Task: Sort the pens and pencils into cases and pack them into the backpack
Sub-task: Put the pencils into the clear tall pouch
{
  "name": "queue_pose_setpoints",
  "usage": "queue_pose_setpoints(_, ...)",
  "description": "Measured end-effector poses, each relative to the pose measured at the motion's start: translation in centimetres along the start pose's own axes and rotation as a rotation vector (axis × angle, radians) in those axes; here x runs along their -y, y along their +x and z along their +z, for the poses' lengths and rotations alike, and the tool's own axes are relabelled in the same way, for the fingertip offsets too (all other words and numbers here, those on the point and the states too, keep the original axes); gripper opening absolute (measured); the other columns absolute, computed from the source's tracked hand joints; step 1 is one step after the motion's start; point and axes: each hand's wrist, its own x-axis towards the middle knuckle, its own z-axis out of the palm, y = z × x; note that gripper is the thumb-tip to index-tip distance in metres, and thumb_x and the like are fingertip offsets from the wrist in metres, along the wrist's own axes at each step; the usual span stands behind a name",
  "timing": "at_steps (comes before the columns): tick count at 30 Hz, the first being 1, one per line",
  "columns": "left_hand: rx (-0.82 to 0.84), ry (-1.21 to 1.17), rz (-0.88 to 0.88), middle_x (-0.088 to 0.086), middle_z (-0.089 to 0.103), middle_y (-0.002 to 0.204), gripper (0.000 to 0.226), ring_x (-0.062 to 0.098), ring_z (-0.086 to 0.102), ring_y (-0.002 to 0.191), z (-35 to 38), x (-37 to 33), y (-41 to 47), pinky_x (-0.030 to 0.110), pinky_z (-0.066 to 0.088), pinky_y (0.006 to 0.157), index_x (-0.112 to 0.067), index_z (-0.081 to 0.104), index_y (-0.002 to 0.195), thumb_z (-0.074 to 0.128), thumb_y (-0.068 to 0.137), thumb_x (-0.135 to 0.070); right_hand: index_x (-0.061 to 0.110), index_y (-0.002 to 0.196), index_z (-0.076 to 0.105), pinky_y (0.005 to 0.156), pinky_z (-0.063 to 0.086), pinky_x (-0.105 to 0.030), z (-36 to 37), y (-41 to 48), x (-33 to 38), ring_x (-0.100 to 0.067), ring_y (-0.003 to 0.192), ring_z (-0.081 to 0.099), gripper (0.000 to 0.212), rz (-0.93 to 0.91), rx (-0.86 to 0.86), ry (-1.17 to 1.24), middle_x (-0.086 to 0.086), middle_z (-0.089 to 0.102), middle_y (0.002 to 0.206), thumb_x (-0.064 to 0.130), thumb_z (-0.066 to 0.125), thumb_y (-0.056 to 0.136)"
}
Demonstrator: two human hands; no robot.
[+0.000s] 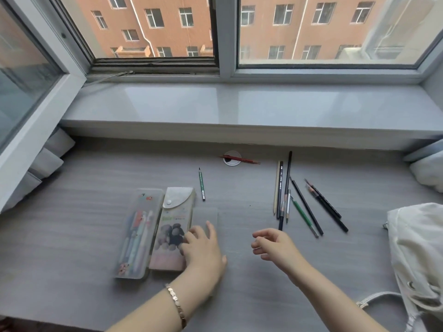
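The left hand (201, 248) lies flat on the grey desk (84, 224). Its fingers are extended and grasp nothing. The fingertips rest on the right edge of the printed case (173, 226), whose snap flap is closed, and on a flat grey item (209, 214) just to its right, whose kind cannot be told. A bracelet (176, 305) circles the left wrist. Touching the printed case on its left is the clear case (135, 236), with several pens visible inside. The right hand (273, 245) is held over the desk with fingers loosely curled and holding nothing. The near end of one dark pencil lies just beyond its fingertips, not touching them. That pencil belongs to the loose pencil group (287, 178), spread on the desk far and right of the right hand. A single green pencil (201, 185) lies just beyond the printed case. A red pencil (242, 160) lies farther off, across a round cable port (231, 164). The white backpack (417, 248) sits at the right edge.
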Motion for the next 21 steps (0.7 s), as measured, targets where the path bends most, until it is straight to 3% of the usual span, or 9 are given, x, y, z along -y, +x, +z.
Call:
queue_pose_setpoints(5, 0.042, -0.078, 0.038, 0.023, 0.006, 0.146, 0.083, 0.041, 0.029, 0.119, 0.0, -0.4, -0.4, 0.039, 0.036, 0.094, -0.029, -0.012, 0.146, 0.049, 0.089, -0.035, 0.009, 0.097, 0.058, 0.059, 0.042, -0.02, 0.3, -0.3, -0.4, -0.016, 0.07, 0.058, 0.017, 0.006, 0.01, -0.008, -0.004, 0.061, 0.079, 0.003, 0.044, 0.088)
queue_pose_setpoints(9, 0.103, -0.387, -0.024, 0.021, 0.029, 0.13, 0.098, 0.037, 0.032, 0.115, -1.3, 0.4, -0.6, 0.039, 0.035, 0.097, -0.03, -0.012, 0.145, 0.059, 0.077, -0.03, 0.008, 0.097, 0.059, 0.06, 0.042, -0.021, 0.5, -0.1, 0.2, -0.015, 0.069, 0.059, 0.018, -0.04, 0.0, 0.019, -0.005, 0.062, 0.08, 0.002, 0.045, 0.087)
queue_pose_setpoints(12, 0.155, -0.675, -0.054, 0.016, 0.039, 0.13, 0.106, 0.036, 0.031, 0.124, -2.4, 0.3, -1.3, 0.035, 0.035, 0.098, -0.025, -0.004, 0.146, 0.065, 0.065, -0.033, 0.002, 0.103, 0.06, 0.062, 0.046, -0.021, 0.5, 0.1, 0.7, -0.012, 0.07, 0.06, 0.02, -0.08, -0.053, 0.081, -0.003, 0.062, 0.08, 0.004, 0.049, 0.088)
queue_pose_setpoints(14, 0.121, -0.78, 0.014, 0.011, 0.041, 0.128, 0.101, 0.029, 0.037, 0.12, -3.0, 0.0, -1.7, 0.028, 0.037, 0.093, -0.025, 0.011, 0.144, 0.068, 0.061, -0.035, 0.002, 0.12, 0.052, 0.078, 0.05, -0.028, 0.6, 0.3, 1.0, -0.015, 0.088, 0.06, 0.034, -0.111, -0.085, 0.088, -0.002, 0.061, 0.096, 0.018, 0.053, 0.09)
queue_pose_setpoints(16, 0.146, -0.964, 0.145, 0.003, 0.044, 0.118, 0.092, 0.015, 0.048, 0.103, -3.7, -0.6, -2.1, 0.011, 0.04, 0.074, -0.03, 0.027, 0.14, 0.072, 0.06, -0.034, 0.007, 0.139, 0.031, 0.105, 0.039, -0.036, 0.7, 0.6, 0.9, -0.021, 0.122, 0.048, 0.067, -0.103, -0.069, 0.056, -0.002, 0.049, 0.13, 0.045, 0.051, 0.088)
queue_pose_setpoints(17, 0.195, -1.068, 0.195, -0.001, 0.046, 0.112, 0.09, 0.01, 0.052, 0.094, -4.0, -0.9, -2.3, 0.004, 0.04, 0.065, -0.031, 0.032, 0.138, 0.075, 0.059, -0.034, 0.01, 0.143, 0.024, 0.111, 0.031, -0.038, 0.7, 0.6, 1.0, -0.022, 0.13, 0.041, 0.083, -0.093, -0.05, 0.091, -0.002, 0.04, 0.14, 0.058, 0.049, 0.081)
queue_pose_setpoints(19, 0.268, -1.241, 0.25, -0.004, 0.053, 0.106, 0.09, 0.007, 0.061, 0.087, -4.5, -1.3, -2.4, 0.004, 0.043, 0.063, -0.032, 0.039, 0.136, 0.08, 0.055, -0.035, 0.013, 0.139, 0.032, 0.109, 0.034, -0.046, 0.7, 0.5, 1.1, -0.028, 0.126, 0.047, 0.094, -0.108, -0.038, 0.259, -0.009, 0.045, 0.141, 0.07, 0.045, 0.066)
queue_pose_setpoints(21, 0.297, -1.342, 0.272, -0.005, 0.057, 0.104, 0.092, 0.005, 0.067, 0.083, -4.8, -1.4, -2.5, 0.008, 0.047, 0.066, -0.034, 0.043, 0.134, 0.083, 0.05, -0.034, 0.015, 0.128, 0.045, 0.099, 0.043, -0.053, 0.6, 0.2, 1.4, -0.035, 0.11, 0.058, 0.084, -0.14, -0.046, 0.423, -0.015, 0.058, 0.125, 0.069, 0.042, 0.064)
